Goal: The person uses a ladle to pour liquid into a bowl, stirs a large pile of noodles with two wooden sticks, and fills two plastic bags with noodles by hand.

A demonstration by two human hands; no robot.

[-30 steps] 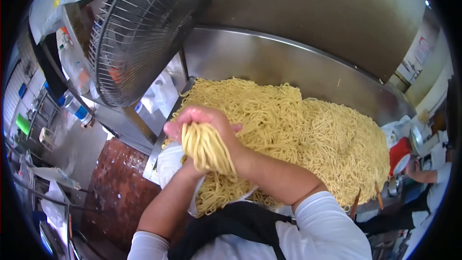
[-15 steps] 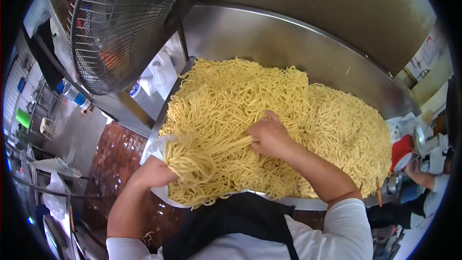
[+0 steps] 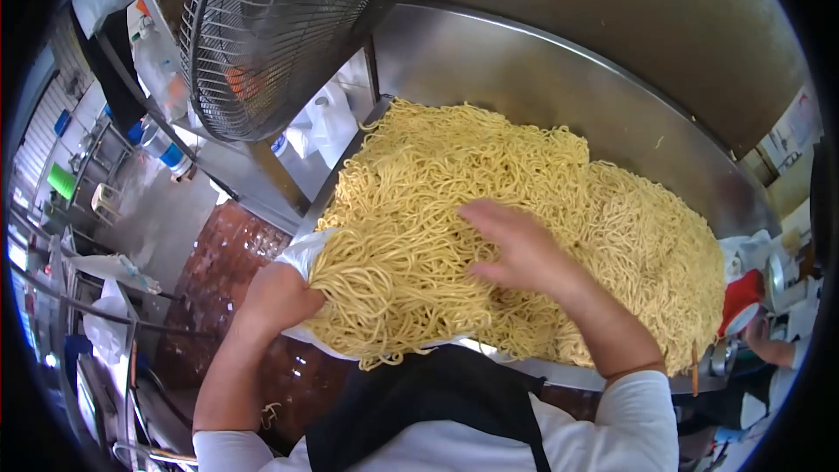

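A broad heap of yellow noodles [image 3: 489,157] fills a metal tray or counter in front of me. At its near left corner my left hand [image 3: 281,299] is closed on a gathered bunch of noodles, whose strands fan out from the fist. White plastic [image 3: 306,249], looking like a bag, shows above and below that hand, partly under the noodles; whether the fingers grip it too is hidden. My right hand [image 3: 524,249] hovers over or just touches the middle of the heap. Its thumb and fingers are apart, with nothing between them.
A caged fan [image 3: 280,44] stands close at upper left. A metal backsplash [image 3: 524,70] runs behind the noodles. At right, another person's arm [image 3: 773,345] is near a red container [image 3: 741,301]. Wet red-brown floor [image 3: 223,253] lies to the left.
My right hand has opened and let go of the noodle strands it was pulling. The raised bunch at my left hand now lies lower, spread over the heap. The view has shifted slightly.
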